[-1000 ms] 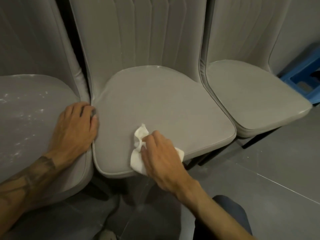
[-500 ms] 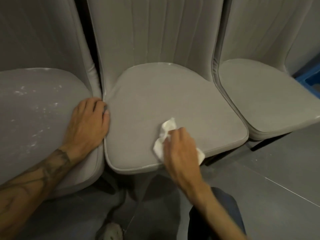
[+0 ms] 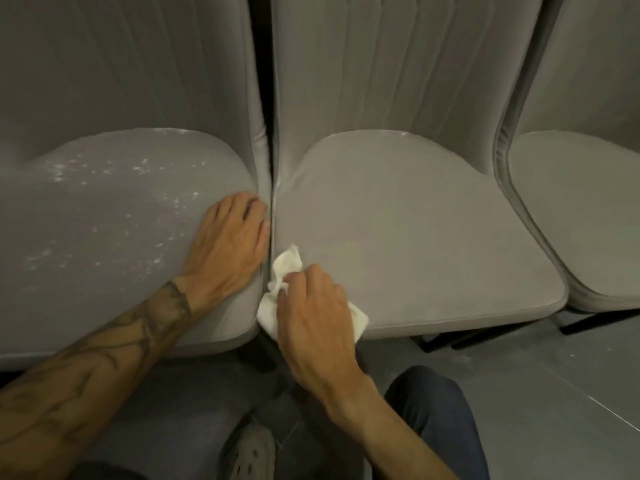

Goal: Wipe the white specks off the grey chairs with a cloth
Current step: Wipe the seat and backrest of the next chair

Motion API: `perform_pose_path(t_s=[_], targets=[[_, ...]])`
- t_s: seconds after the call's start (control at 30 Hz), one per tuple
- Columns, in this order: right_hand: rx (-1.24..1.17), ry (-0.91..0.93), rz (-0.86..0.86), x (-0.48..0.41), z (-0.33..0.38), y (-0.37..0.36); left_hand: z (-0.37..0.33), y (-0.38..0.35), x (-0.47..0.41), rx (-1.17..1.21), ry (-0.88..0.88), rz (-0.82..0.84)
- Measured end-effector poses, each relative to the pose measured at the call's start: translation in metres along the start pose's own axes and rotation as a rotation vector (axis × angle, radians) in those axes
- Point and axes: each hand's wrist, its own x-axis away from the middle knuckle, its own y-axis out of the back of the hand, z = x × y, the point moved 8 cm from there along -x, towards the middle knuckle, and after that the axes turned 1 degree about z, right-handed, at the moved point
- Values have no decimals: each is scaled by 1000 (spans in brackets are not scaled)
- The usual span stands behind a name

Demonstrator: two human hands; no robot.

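Head view: my right hand [image 3: 311, 313] sits at lower centre, fingers curled and bunched round a crumpled white cloth [image 3: 285, 263], pressing it on the front left corner of the middle grey padded chair [image 3: 415, 237]. The cloth is soft and wrinkled; one end pokes out above my knuckles, another past my palm at the seat's front edge. That seat looks smooth and plain. My left hand [image 3: 228, 244] lies flat on the right edge of the left grey chair [image 3: 104, 299], fingers close together, tips at the gap between seats. White specks [image 3: 142, 168] dot that seat at centre left.
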Motion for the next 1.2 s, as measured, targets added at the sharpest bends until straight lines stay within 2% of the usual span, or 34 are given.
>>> perform_pose_path(t_s=[0.07, 0.17, 0.23, 0.3, 0.37, 0.43, 0.5, 0.57, 0.63, 0.67, 0.77, 0.8, 0.87, 1.0, 1.2], targets=[[14, 31, 16, -1, -9, 3, 7, 5, 7, -7, 24, -13], [3, -139, -47, 6, -52, 21, 7, 8, 12, 15, 60, -38], [16, -189, -68, 6, -52, 21, 5, 6, 12, 17, 57, -48], [38, -89, -20, -5, -23, 8, 8, 4, 12, 28, 73, -50], [30, 125, 48, -16, 8, -4, 10, 3, 13, 48, 91, -60], [-7, 234, 45, -29, 8, -1, 9, 2, 15, 48, 85, -71], [-36, 130, 65, -53, -25, 4, 9, 2, 15, 33, 78, -70], [41, -31, 99, -80, -60, 4, 9, 1, 16, 23, 78, -70], [86, -108, 115, -106, -69, -1, 10, 1, 16, 14, 82, -73], [91, -79, 141, -115, -58, -7, 10, 0, 16, 15, 78, -73], [77, 179, 211, -120, -9, -31, 10, 1, 17, 35, 41, -81], [48, 203, 223, -121, -7, -33, 11, 1, 15, 38, 34, -79], [38, 152, 189, -133, -25, -29, 13, 2, 7, 19, 55, -61], [91, -101, 109, -179, -95, -17, 14, 1, -27, 7, 89, -42], [184, -456, -58, -213, -222, 17, 6, -14, -80, 59, 13, 13]])
